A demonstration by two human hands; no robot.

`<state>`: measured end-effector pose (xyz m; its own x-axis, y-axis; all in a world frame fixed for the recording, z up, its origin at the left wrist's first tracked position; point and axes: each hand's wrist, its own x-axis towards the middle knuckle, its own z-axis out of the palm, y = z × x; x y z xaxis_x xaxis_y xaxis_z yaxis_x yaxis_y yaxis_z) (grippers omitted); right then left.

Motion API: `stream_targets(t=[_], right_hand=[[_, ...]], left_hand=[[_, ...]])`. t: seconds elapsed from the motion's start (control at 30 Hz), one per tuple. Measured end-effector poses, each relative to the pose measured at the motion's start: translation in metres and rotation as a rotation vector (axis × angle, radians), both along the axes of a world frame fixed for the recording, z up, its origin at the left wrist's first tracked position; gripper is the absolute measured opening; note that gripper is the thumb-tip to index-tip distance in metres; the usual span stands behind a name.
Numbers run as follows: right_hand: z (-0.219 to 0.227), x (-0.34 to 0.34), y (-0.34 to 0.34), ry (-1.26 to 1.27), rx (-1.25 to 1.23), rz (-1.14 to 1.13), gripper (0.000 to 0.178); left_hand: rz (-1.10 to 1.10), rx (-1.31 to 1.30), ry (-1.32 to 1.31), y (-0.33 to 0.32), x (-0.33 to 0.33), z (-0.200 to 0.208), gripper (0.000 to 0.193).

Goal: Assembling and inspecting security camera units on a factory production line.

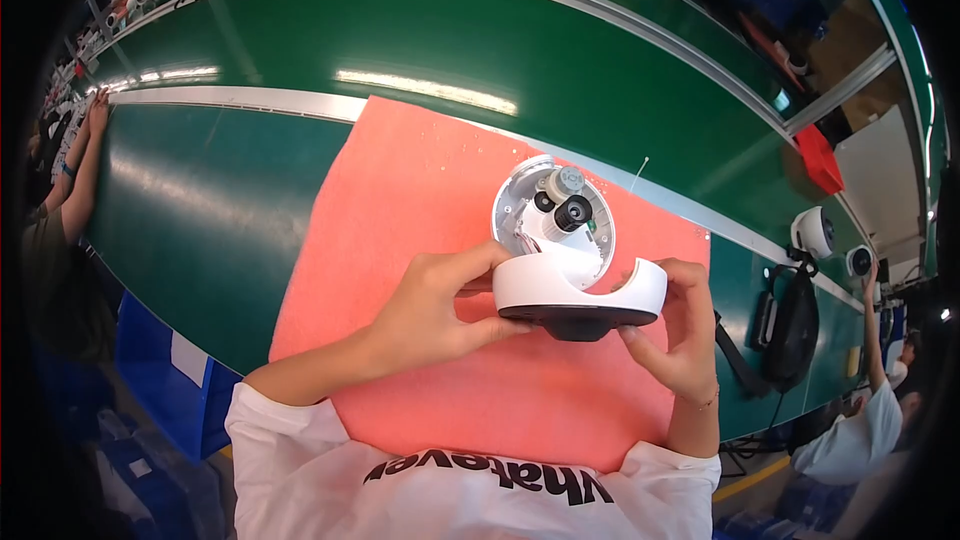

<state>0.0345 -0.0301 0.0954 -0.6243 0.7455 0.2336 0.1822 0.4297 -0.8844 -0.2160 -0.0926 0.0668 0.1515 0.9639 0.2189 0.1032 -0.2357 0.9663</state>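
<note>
Between my two hands is a white camera housing cover (535, 283) with a black lower part and a curved notch in its upper edge. My left hand (435, 302) grips its left side, thumb near the black part. My right hand (683, 330) grips the right side, fingers behind and thumb at the lower edge. Just beyond the cover lies an open round camera base (508, 202), white with a grey inside, partly hidden by the cover. It bears a black lens (573, 212), a grey cylinder and some thin wires.
A pink foam mat (380, 210) covers the green bench (220, 190). Beyond it runs a green conveyor belt (480, 40) with a metal rail. To the right are a black bag (797, 325) and a white camera (812, 232). Co-workers' arms show at both sides; a blue bin (160, 370) stands lower left.
</note>
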Motion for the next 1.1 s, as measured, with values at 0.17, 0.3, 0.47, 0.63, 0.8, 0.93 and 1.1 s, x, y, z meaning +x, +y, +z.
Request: stream_targets(t=[0.17, 0.3, 0.47, 0.63, 0.8, 0.93, 1.1], right_hand=[[0.009, -0.005, -0.006, -0.102, 0.290, -0.027, 0.063], [0.018, -0.024, -0.010, -0.162, 0.503, -0.036, 0.053], [0.019, -0.031, -0.017, -0.200, 0.444, -0.073, 0.031], [0.015, -0.032, -0.002, -0.070, 0.297, -0.085, 0.048], [0.014, -0.026, 0.014, 0.092, -0.272, -0.088, 0.065], [0.008, -0.027, 0.026, 0.133, -0.594, -0.134, 0.048], [-0.010, -0.020, 0.050, 0.376, -0.927, -0.141, 0.037]], left_hand=[[0.017, 0.135, 0.273, -0.001, 0.003, -0.006, 0.036], [0.052, 0.170, 0.252, -0.002, 0.006, -0.015, 0.036], [0.073, 0.215, 0.248, -0.001, 0.006, -0.011, 0.036], [0.078, 0.101, 0.133, -0.001, 0.011, -0.001, 0.034], [-0.002, -0.342, -0.364, 0.013, 0.003, 0.011, 0.039], [0.058, -0.314, -0.355, 0.022, -0.005, 0.009, 0.038], [0.439, -0.060, 0.126, 0.035, -0.018, -0.013, 0.041]])
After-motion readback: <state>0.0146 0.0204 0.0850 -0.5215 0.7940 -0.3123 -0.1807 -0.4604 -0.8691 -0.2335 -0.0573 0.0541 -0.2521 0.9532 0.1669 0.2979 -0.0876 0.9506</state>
